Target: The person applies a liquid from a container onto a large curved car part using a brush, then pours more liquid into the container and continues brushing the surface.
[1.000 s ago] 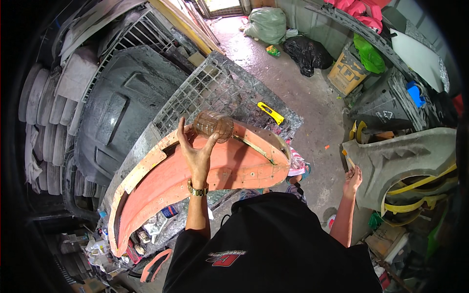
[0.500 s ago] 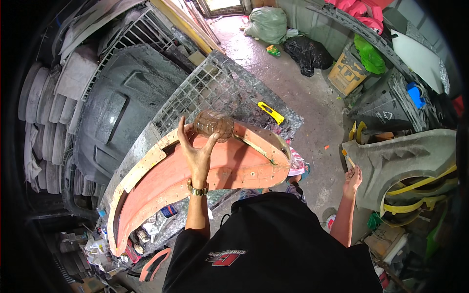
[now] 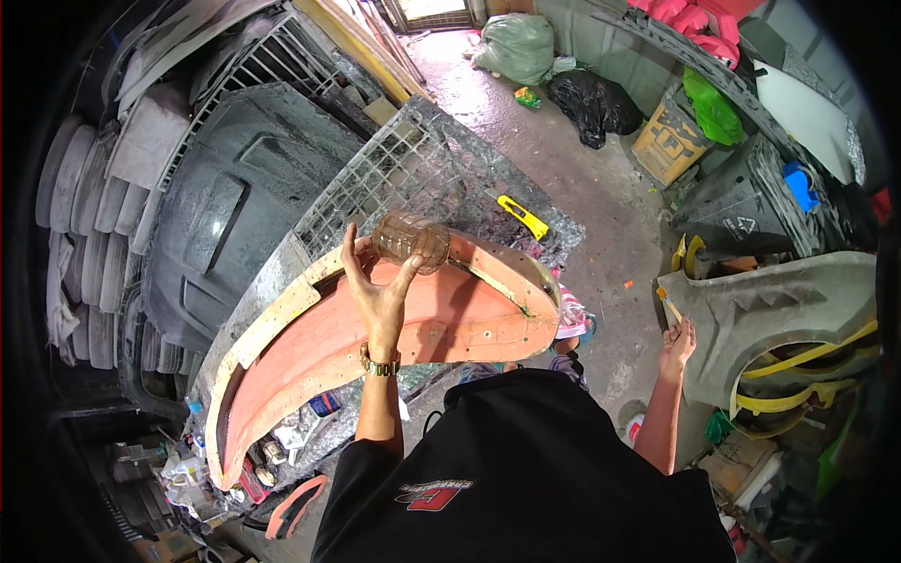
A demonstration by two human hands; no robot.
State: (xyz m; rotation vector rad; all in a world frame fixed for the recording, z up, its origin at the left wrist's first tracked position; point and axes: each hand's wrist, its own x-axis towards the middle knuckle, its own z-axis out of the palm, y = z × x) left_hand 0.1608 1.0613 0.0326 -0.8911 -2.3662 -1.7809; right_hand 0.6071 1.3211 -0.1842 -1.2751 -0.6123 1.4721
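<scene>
My left hand (image 3: pixel 379 302) grips a clear, brown-tinted plastic container (image 3: pixel 411 241), tilted on its side, with thumb and fingers spread around it. It hangs over the far rim of a curved, salmon-coloured mould (image 3: pixel 375 324) with a pale edge dotted with holes. Out to the right, away from the mould, my right hand (image 3: pixel 678 345) is closed on a thin brush (image 3: pixel 668 303) with an orange-yellow tip pointing up. A yellow utility knife (image 3: pixel 523 217) lies on the worktable (image 3: pixel 361 192), beyond the mould.
Left of the table leans a large dark panel (image 3: pixel 253 206) beside stacked grey curved parts (image 3: pixel 89 225). A grey fender-shaped part (image 3: pixel 732 300) stands near my right hand. Farther off are a black bag (image 3: pixel 593 105), a cardboard box (image 3: pixel 668 145) and a dark bin (image 3: pixel 737 211).
</scene>
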